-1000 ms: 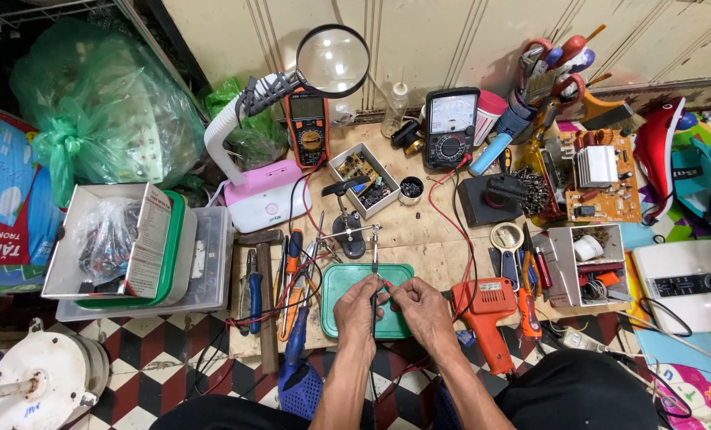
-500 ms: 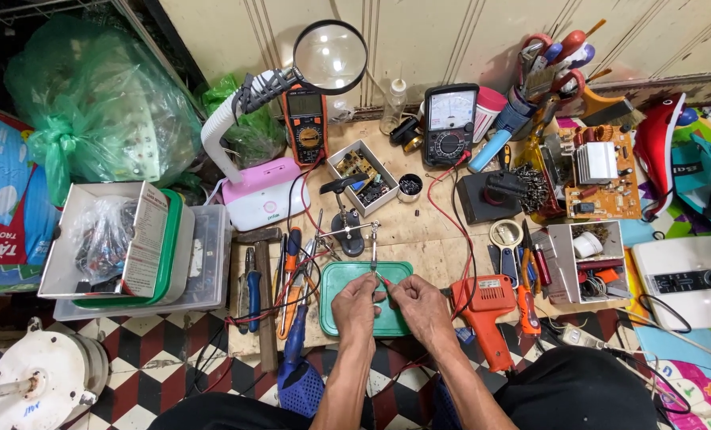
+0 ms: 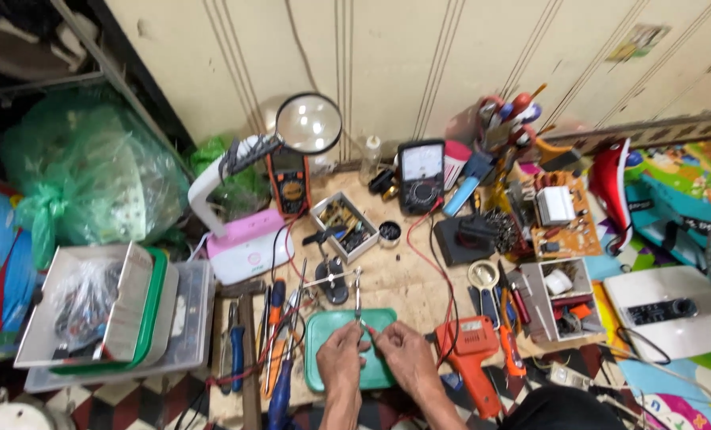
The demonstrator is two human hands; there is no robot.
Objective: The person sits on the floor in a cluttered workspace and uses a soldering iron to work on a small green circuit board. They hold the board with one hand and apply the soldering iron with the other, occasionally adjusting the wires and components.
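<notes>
My left hand (image 3: 341, 356) and my right hand (image 3: 404, 358) meet over a green tray (image 3: 317, 328) at the front of the wooden board. Both hands' fingertips pinch a tiny part (image 3: 367, 334); it is too small to tell what it is. It sits just below the lower clip (image 3: 357, 296) of a small metal helping-hand stand (image 3: 335, 285). A red test lead (image 3: 443, 279) runs past my right hand.
A magnifier lamp (image 3: 308, 123), an orange multimeter (image 3: 290, 183) and an analog meter (image 3: 421, 171) stand at the back. Pliers and screwdrivers (image 3: 268, 334) lie to the left, an orange gun-shaped tool (image 3: 471, 350) to the right. A circuit board (image 3: 558, 215) and parts boxes (image 3: 109, 310) flank the board.
My hands stay pinched together over the green tray. The view has tilted up a little, showing more of the wall.
</notes>
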